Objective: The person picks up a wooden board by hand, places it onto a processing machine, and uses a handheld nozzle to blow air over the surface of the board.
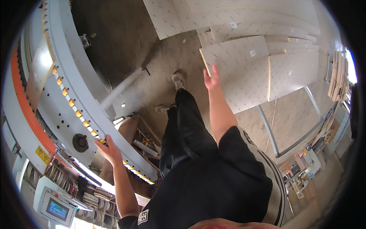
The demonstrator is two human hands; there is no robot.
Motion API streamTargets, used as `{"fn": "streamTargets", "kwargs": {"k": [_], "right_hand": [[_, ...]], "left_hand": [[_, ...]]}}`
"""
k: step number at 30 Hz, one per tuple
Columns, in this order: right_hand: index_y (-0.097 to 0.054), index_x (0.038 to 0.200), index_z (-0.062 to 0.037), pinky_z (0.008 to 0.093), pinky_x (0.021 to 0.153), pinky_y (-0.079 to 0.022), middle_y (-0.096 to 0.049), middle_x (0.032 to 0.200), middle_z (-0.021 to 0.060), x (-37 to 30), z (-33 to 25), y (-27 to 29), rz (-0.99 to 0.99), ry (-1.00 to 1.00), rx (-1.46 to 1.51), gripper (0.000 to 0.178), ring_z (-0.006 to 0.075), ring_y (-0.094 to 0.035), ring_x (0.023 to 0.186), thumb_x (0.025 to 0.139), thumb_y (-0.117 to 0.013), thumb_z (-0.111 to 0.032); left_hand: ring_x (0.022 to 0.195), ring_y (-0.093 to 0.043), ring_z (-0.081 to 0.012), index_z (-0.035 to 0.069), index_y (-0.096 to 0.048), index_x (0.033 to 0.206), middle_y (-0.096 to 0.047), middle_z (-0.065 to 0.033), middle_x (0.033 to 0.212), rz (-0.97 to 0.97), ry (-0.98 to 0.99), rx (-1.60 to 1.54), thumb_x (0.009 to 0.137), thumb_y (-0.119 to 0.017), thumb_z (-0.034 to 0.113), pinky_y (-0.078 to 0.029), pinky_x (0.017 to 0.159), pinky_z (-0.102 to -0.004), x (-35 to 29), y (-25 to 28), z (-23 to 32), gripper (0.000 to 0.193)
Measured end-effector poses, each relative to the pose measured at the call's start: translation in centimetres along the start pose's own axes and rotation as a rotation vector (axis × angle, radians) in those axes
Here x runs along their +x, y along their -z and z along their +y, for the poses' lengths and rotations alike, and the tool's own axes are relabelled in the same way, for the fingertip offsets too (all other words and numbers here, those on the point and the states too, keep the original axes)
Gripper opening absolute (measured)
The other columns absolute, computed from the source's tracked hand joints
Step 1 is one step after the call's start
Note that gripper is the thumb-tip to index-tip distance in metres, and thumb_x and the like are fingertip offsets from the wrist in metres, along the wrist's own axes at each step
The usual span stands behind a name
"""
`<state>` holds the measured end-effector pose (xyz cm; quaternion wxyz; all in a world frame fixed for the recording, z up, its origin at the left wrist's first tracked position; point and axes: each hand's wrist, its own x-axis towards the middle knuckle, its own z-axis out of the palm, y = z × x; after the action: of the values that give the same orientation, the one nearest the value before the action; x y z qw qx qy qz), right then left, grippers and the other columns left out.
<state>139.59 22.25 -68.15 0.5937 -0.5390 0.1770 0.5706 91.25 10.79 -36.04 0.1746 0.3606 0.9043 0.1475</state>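
Note:
My left hand (110, 152) rests on the edge of a long grey machine bed (85, 101), at a row of small orange rollers (79, 113). Its thumb stands apart from the fingers, and I see nothing held in it. Stretched forward, my right hand (212, 79) is open beside the near left corner of a pale, speckled board (236, 53) on a stack. Whether its fingertips touch the board's edge I cannot tell. Farther along the machine, a flat panel (41, 72) with a bright reflection lies against the orange strip (23, 103).
Several large boards (221, 13) are stacked ahead and to the right. A metal floor frame (268, 129) lies right of me. Below the machine are a grey pipe (124, 87) and a wooden bin (143, 133). A control screen (57, 209) stands at the lower left.

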Motion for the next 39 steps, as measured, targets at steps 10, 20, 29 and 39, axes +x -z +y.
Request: {"fn": "streamTargets", "kwargs": {"k": [10, 20, 29, 39], "right_hand": [[-0.050, 0.143, 0.0035, 0.0361, 0.105, -0.046, -0.059, 0.139, 0.0106, -25.2, -10.1, 2.6, -0.081, 0.124, -0.634, 0.065, 0.0216, -0.057, 0.126, 0.089, -0.080, -0.019], [-0.065, 0.126, 0.0071, 0.0354, 0.096, -0.054, -0.073, 0.116, 0.0127, -34.7, -18.6, -12.0, -0.843, -0.128, -1.492, 0.061, 0.0197, -0.067, 0.107, 0.077, -0.088, -0.020], [-0.068, 0.121, 0.0070, 0.0324, 0.093, -0.054, -0.074, 0.114, 0.0117, -37.3, -4.7, -21.5, -1.361, -0.263, -1.890, 0.060, 0.0175, -0.069, 0.102, 0.076, -0.091, -0.024], [-0.070, 0.103, -0.0011, 0.0249, 0.067, -0.052, -0.071, 0.088, 0.0048, -39.6, 6.2, -18.8, -1.160, -0.328, -1.865, 0.038, 0.0095, -0.064, 0.072, 0.095, -0.075, -0.038]], "left_hand": [[0.129, -0.054, -0.0449, -0.003, -0.040, 0.149, -0.054, -0.0271, 0.140, 0.035, -0.042, 0.063, 0.099, -0.062, 0.038, -0.045, 0.106, -0.0476, -0.5, 0.0, -1.3, 0.067], [0.118, -0.062, -0.0247, 0.000, -0.050, 0.142, -0.062, -0.0132, 0.131, -0.182, -0.101, -0.898, 0.100, -0.068, 0.036, -0.049, 0.101, -0.0367, -3.5, 1.4, 12.4, 0.058], [0.102, -0.067, -0.0228, 0.005, -0.058, 0.123, -0.068, -0.0080, 0.115, 0.190, 0.614, -1.699, 0.108, -0.055, 0.034, -0.058, 0.090, -0.0434, -4.8, 5.8, 4.8, 0.033], [0.108, -0.066, -0.0273, 0.003, -0.052, 0.133, -0.065, -0.0120, 0.122, 0.390, 0.820, -1.795, 0.108, -0.050, 0.040, -0.056, 0.093, -0.0492, -4.4, 9.6, -12.4, 0.045]]}}
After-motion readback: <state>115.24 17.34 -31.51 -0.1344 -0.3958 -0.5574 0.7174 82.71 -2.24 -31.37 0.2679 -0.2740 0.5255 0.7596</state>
